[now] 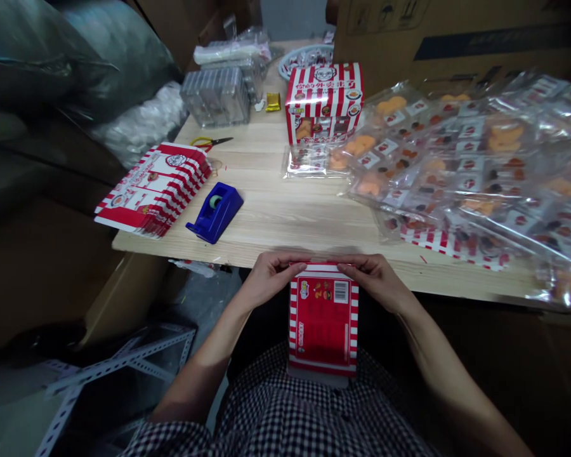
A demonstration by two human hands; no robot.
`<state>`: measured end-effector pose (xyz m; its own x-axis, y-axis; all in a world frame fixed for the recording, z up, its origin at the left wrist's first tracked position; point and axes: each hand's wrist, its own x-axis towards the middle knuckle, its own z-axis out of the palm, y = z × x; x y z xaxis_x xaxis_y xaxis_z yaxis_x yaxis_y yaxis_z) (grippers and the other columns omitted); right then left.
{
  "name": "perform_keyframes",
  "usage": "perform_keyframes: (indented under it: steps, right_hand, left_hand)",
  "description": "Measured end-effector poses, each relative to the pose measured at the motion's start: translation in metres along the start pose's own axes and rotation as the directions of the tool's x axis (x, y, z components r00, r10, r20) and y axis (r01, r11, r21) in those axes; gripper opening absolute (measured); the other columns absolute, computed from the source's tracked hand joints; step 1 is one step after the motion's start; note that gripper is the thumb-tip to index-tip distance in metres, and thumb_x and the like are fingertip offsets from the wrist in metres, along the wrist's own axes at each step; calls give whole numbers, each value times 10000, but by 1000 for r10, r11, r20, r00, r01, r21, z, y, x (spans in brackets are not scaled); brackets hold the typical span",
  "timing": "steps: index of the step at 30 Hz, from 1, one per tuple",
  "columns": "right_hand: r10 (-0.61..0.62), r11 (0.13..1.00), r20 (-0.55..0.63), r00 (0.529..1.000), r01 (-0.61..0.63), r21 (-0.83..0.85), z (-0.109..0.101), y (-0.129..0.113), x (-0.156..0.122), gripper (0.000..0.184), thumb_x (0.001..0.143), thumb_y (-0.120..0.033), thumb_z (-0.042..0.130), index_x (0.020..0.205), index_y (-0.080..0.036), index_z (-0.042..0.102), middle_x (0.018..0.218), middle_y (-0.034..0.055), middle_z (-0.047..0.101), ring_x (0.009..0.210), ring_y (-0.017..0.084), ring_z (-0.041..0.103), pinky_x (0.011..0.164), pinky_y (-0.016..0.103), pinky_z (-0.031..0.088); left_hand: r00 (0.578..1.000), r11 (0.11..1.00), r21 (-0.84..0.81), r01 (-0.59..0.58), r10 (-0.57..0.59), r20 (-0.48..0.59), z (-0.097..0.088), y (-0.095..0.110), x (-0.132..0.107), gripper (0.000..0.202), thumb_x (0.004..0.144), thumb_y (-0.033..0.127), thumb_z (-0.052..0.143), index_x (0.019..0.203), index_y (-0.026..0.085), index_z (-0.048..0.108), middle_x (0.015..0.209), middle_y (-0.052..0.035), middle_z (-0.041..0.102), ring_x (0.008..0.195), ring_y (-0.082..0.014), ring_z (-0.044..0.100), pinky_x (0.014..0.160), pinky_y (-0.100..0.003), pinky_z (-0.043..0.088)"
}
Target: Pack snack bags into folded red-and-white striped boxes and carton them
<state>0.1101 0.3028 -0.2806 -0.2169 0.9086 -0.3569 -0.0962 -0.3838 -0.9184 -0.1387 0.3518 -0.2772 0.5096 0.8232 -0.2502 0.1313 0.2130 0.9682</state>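
A red-and-white striped cardboard box [322, 324] rests against my lap at the table's front edge, its red printed panel with a barcode facing up. My left hand [272, 277] grips its far left corner, thumb on top and fingers behind. At the far right corner, my right hand [372, 277] pinches the same edge in the same way. A pale flap sticks out at the box's near end. Whatever lies inside the box is hidden.
A blue tape dispenser [217, 212], stacked flat cartons [157, 184] and yellow-handled scissors [210, 141] lie left. Behind stand an assembled striped box [324, 101], clear plastic cases [215, 97] and a bowl [285, 66]. Clear bags of toy food [466, 165] are heaped right, before a large carton [457, 41].
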Motion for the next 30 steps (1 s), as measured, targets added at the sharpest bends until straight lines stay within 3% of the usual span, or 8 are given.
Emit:
perform_keyframes:
  steps: [9,14,22,27,30]
  right_hand:
    - [3,1000,-4,1000,-3,-12,0,6,6,305,861,-472,729,1104,-297,786,1108,23,790,1035,252,738,981,454,561]
    - [-12,1000,-16,1000,12,-12,3,6,9,300,874,-462,718,1116,-298,784,1025,29,806,964,237,753,907,414,590]
    - [48,998,137,989,-42,-46,-3,17,-4,301,935,-470,643,1198,-357,737,1093,10,792,965,222,749,942,451,577]
    - [-31,979,175,984,65,-192,-5,15,-18,345,993,-447,562,1320,-391,655,1368,6,667,1290,244,599,1156,506,405]
    - [-118,943,121,986,150,-298,-4,20,-26,356,1000,-426,556,1346,-397,633,1446,7,599,1395,251,489,1216,528,298]
  left_hand:
    - [999,999,-25,28,-29,-33,4,-5,4,252,897,356,691,1081,214,789,995,-75,795,838,-201,733,772,-333,578]
    - [997,999,29,39,-37,-66,2,-2,3,278,912,376,671,1111,219,784,976,-81,794,829,-208,725,748,-332,570]
    - [999,976,218,-19,24,-23,1,-8,-10,208,919,356,662,1037,261,805,982,-65,801,870,-227,739,763,-347,568]
    - [990,945,308,-106,127,-52,10,-3,-17,190,931,309,656,1047,264,799,1017,-57,800,914,-227,752,841,-367,579]
    - [976,904,374,-205,219,6,14,5,-24,255,972,260,593,1172,272,751,1113,-53,781,996,-212,744,907,-373,581]
